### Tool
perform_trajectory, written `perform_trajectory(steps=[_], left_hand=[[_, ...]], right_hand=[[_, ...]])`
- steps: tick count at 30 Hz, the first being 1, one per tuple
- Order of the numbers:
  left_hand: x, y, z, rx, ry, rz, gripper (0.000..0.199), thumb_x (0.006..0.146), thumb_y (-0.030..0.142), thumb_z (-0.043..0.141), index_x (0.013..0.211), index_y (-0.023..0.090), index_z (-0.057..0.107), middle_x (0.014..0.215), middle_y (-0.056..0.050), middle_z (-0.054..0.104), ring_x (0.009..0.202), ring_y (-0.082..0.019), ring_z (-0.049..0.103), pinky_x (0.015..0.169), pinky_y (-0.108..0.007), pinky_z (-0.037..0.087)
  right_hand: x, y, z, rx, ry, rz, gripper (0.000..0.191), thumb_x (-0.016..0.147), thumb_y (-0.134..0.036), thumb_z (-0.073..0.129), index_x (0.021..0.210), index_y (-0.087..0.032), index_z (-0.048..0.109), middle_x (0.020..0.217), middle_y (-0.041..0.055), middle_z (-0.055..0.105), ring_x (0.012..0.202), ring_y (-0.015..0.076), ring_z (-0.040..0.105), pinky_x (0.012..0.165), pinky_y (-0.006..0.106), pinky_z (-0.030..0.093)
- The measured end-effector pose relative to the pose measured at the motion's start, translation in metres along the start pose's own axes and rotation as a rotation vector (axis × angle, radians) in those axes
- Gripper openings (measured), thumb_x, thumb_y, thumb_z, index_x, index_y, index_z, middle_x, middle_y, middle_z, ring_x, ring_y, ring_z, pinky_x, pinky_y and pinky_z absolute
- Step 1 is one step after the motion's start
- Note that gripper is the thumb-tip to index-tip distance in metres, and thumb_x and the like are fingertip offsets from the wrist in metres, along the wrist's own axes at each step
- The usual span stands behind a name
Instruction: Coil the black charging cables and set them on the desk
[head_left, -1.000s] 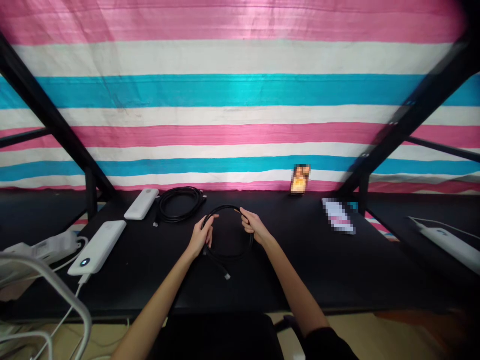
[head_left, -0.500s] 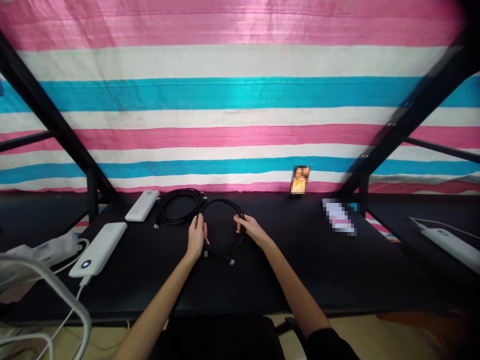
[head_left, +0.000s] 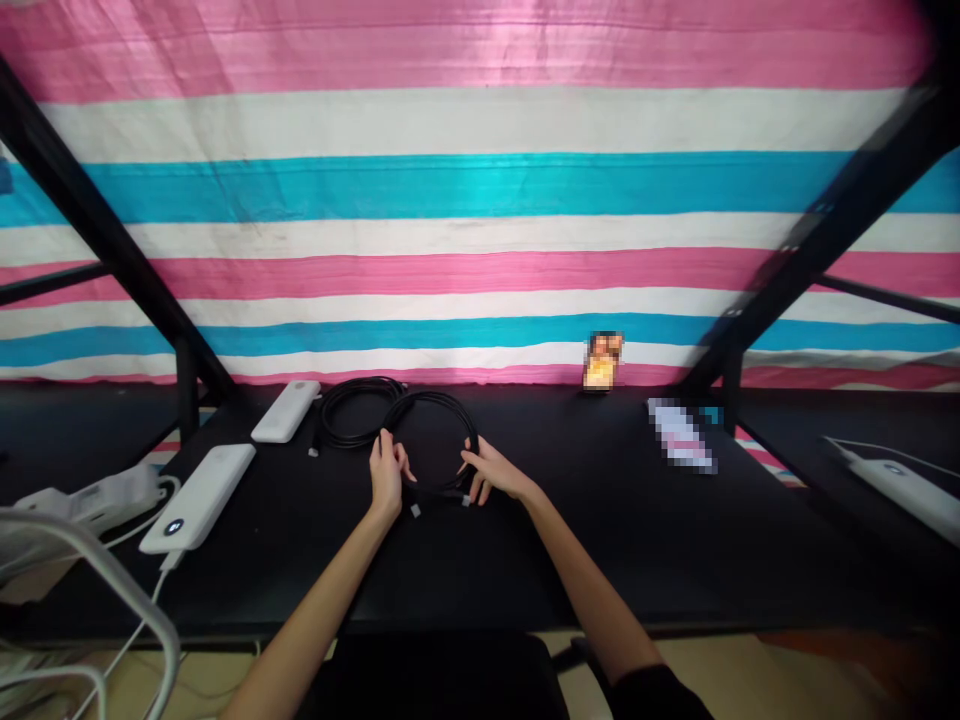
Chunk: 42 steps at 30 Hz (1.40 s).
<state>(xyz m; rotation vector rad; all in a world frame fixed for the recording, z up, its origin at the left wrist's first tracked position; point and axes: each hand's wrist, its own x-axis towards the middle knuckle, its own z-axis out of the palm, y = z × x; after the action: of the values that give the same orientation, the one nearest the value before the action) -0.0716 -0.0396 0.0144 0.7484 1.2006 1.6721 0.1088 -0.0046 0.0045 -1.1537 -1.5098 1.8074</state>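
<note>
One dark tabletop (head_left: pixel 660 550) spans my lower view. Toward eleven o'clock from its middle I have a black cable loop (head_left: pixel 431 397), with a second coil (head_left: pixel 352 440) at the loop's ten. My left hand (head_left: pixel 387 475), at eight, has its grip pinching the loop; my right hand (head_left: pixel 495 472) meets it at four, though I cannot tell if that grip pinches. Two pale plugs (head_left: pixel 415 510) show at five and six.

Between the left hand (head_left: pixel 386 475) and right hand (head_left: pixel 493 470), over the desk (head_left: pixel 637 560): a cable coil (head_left: pixel 439 397), in view overlapping a second coil (head_left: pixel 352 440) behind and to the left. Just left of that: a power bank (head_left: pixel 287 412); nearer and farther left, another power bank (head_left: pixel 201 498). Back right, a blurred upright item (head_left: pixel 602 363); farther right, a blurred flat item (head_left: pixel 681 436). Behind everything, a sheet (head_left: pixel 480 185).
</note>
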Motion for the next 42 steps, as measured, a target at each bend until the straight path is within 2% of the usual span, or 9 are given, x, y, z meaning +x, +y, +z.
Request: perform_trajectory(steps=[7,13,20,24,28,33,42], left_hand=[[-0.001,0.000,0.002,0.070,-0.108,-0.042,0.047,0.077,0.068,0.043,0.076,0.021,0.035,0.044,0.011,0.033,0.034,-0.007,0.039,0.039,-0.015,0.036],[0.003,-0.005,-0.001,0.163,-0.162,-0.088,0.051,0.074,0.072,0.038,0.084,0.022,0.036,0.043,0.009,0.040,0.034,-0.010,0.043,0.032,-0.013,0.024],[0.003,-0.007,0.001,0.233,-0.206,-0.056,0.052,0.074,0.070,0.042,0.091,0.021,0.041,0.052,0.005,0.051,0.034,-0.010,0.045,0.029,-0.014,0.024],[0.002,-0.006,0.000,0.254,-0.232,-0.098,0.055,0.072,0.069,0.047,0.098,0.020,0.047,0.046,0.008,0.045,0.027,-0.010,0.040,0.027,-0.015,0.022],[0.003,-0.006,0.000,0.240,-0.328,-0.167,0.068,0.073,0.069,0.045,0.117,0.017,0.044,0.034,0.011,0.032,0.025,-0.013,0.038,0.027,-0.016,0.023],[0.005,-0.009,0.000,0.213,-0.382,-0.177,0.083,0.069,0.069,0.052,0.130,0.016,0.032,0.035,0.010,0.037,0.029,-0.015,0.044,0.029,-0.015,0.024],[0.004,-0.007,0.000,0.208,-0.379,-0.167,0.084,0.070,0.066,0.053,0.134,0.017,0.029,0.037,0.010,0.039,0.030,-0.013,0.045,0.030,-0.014,0.024]], right_hand=[[0.006,0.004,-0.001,0.026,0.133,-0.051,0.017,0.083,-0.029,0.042,0.094,-0.025,0.029,0.067,-0.0064,0.056,0.032,0.0106,0.055,0.024,0.015,0.039],[0.008,0.005,-0.003,0.070,0.215,-0.081,0.017,0.080,-0.024,0.038,0.094,-0.025,0.029,0.061,-0.0080,0.055,0.032,0.0107,0.053,0.026,0.018,0.041],[0.008,0.001,-0.008,0.116,0.289,-0.113,0.018,0.078,-0.028,0.038,0.094,-0.025,0.030,0.054,-0.0102,0.055,0.026,0.0096,0.046,0.024,0.017,0.037],[0.011,0.001,-0.010,0.148,0.348,-0.121,0.017,0.078,-0.030,0.039,0.093,-0.025,0.030,0.051,-0.0116,0.054,0.024,0.0088,0.043,0.023,0.017,0.035],[0.014,0.003,-0.013,0.168,0.397,-0.122,0.013,0.080,-0.026,0.036,0.092,-0.025,0.030,0.050,-0.0122,0.053,0.023,0.0093,0.043,0.023,0.017,0.035],[0.012,0.001,-0.013,0.161,0.427,-0.121,0.010,0.082,-0.022,0.031,0.092,-0.024,0.030,0.051,-0.0119,0.053,0.024,0.0093,0.044,0.023,0.017,0.036],[0.012,-0.002,-0.014,0.137,0.440,-0.110,0.010,0.082,-0.019,0.030,0.091,-0.023,0.030,0.050,-0.0110,0.053,0.023,0.0088,0.042,0.023,0.016,0.033]])
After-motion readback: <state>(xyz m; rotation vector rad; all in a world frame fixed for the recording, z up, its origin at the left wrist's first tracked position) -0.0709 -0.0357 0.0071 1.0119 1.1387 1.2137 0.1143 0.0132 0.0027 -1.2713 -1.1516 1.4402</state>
